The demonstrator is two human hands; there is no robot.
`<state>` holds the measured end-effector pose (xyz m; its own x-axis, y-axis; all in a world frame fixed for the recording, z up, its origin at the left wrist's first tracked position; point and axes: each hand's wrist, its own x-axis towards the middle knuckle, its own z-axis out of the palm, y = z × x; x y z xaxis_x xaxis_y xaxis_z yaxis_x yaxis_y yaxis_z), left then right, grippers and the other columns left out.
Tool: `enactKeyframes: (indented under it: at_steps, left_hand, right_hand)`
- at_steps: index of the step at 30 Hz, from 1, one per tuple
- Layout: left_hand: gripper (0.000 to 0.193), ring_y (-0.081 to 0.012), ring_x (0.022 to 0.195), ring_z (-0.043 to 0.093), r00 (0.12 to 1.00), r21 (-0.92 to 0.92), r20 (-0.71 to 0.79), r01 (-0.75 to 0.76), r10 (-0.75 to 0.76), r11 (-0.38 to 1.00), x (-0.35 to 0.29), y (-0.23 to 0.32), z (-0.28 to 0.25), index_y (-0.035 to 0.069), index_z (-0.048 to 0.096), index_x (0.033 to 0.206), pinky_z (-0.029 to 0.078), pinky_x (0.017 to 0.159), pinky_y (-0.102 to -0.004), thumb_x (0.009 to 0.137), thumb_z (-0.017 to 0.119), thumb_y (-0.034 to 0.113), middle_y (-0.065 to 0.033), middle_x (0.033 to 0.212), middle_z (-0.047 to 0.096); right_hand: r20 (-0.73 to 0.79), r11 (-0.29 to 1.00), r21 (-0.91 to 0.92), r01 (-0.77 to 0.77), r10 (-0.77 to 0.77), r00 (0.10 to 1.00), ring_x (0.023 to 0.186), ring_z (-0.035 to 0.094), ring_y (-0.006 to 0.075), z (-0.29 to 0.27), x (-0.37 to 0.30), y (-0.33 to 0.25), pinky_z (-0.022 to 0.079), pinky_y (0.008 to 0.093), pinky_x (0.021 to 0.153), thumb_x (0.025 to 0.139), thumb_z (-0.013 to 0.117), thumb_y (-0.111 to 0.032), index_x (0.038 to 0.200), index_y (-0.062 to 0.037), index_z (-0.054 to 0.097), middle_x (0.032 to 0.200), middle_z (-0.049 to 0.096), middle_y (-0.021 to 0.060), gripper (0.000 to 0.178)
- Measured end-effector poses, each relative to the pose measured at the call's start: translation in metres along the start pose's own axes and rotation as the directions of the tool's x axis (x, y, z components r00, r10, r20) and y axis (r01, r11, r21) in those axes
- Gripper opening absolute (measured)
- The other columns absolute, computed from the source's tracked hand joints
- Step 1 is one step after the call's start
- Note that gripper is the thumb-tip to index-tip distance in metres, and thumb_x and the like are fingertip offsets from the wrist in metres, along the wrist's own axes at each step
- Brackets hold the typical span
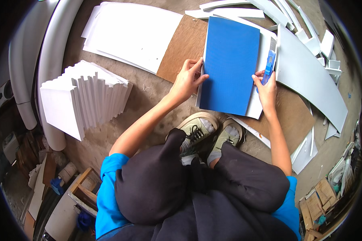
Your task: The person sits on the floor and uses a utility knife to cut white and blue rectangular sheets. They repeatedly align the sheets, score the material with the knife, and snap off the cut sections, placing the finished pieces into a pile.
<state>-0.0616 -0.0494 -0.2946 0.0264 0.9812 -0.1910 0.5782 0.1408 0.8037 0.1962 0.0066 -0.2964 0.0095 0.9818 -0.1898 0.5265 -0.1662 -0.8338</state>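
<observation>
1. Blue panel point(230, 66) lies on a white sheet point(254, 105) over a brown board point(185, 46) on the floor, just ahead of my shoes point(199, 134).
2. Bare floor left of the board; white stack point(84, 96) beyond. Scrap strips point(309, 72) crowd the right edge.
3. Left hand point(187, 80): fingers spread, pressing the panel's left edge.
4. Right hand point(266, 86): closed around a blue cutter point(270, 64), at the panel's right edge.

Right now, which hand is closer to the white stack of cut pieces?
Left. The left hand presses the blue board's left edge, nearer the stack. The right hand holds a blue knife on the far edge.
</observation>
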Motion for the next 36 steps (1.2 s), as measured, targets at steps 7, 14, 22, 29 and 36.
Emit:
enactKeyframes:
  at_steps: [7, 14, 22, 29, 36]
  left_hand:
    - [0.057, -0.0217, 0.082, 0.058, 0.999, 0.047, 0.001, -0.040, 0.040, 0.998, -0.002, -0.002, 0.002, 0.003, 0.040, 0.127, 0.049, 0.075, -0.0327, 0.078, 0.064, 0.020, -0.0142, 0.110, 0.045]
    - [0.057, -0.0212, 0.084, 0.059, 0.999, 0.122, -0.003, -0.053, 0.054, 0.991, -0.003, 0.000, 0.004, 0.005, 0.038, 0.130, 0.049, 0.077, -0.0324, 0.080, 0.062, 0.018, -0.0134, 0.112, 0.044]
    - [0.063, -0.0274, 0.079, 0.056, 0.994, 0.081, -0.005, -0.109, 0.109, 0.991, -0.004, 0.000, 0.001, 0.002, 0.033, 0.130, 0.047, 0.075, -0.0367, 0.075, 0.062, 0.011, -0.0184, 0.108, 0.046]
    - [0.063, -0.0315, 0.088, 0.056, 0.995, 0.067, 0.021, -0.096, 0.095, 0.993, -0.002, -0.002, 0.001, 0.004, 0.031, 0.132, 0.045, 0.079, -0.0393, 0.077, 0.060, 0.012, -0.0188, 0.113, 0.043]
    - [0.062, -0.0367, 0.096, 0.051, 0.994, 0.083, 0.019, -0.105, 0.104, 0.991, -0.002, -0.005, 0.004, 0.001, 0.031, 0.131, 0.043, 0.083, -0.0398, 0.077, 0.060, 0.012, -0.0198, 0.115, 0.041]
  right_hand:
    - [0.014, 0.997, -0.072, -0.040, 0.042, 0.999, 0.071, 0.063, 0.0186, 0.006, -0.004, -0.015, 0.050, 0.0315, 0.063, 0.073, 0.067, -0.006, 0.095, -0.0023, 0.041, 0.085, 0.060, 0.0095, 0.034]
    - [0.028, 0.997, -0.058, -0.042, 0.043, 0.999, 0.070, 0.063, 0.0187, 0.004, -0.002, -0.009, 0.050, 0.0311, 0.062, 0.072, 0.068, -0.006, 0.095, -0.0029, 0.041, 0.085, 0.060, 0.0093, 0.035]
    - [0.067, 0.999, -0.015, -0.048, 0.049, 0.997, 0.070, 0.062, 0.0170, 0.003, 0.000, -0.002, 0.050, 0.0300, 0.062, 0.070, 0.069, -0.006, 0.096, -0.0036, 0.043, 0.085, 0.060, 0.0087, 0.037]
    - [0.089, 1.000, -0.003, -0.024, 0.025, 0.996, 0.069, 0.062, 0.0166, 0.002, 0.002, 0.004, 0.050, 0.0298, 0.062, 0.070, 0.070, -0.008, 0.096, -0.0038, 0.044, 0.086, 0.060, 0.0084, 0.037]
    - [0.107, 0.999, -0.035, -0.018, 0.022, 0.994, 0.070, 0.062, 0.0169, 0.000, 0.003, 0.009, 0.049, 0.0305, 0.064, 0.070, 0.070, -0.011, 0.096, -0.0043, 0.046, 0.086, 0.060, 0.0081, 0.036]
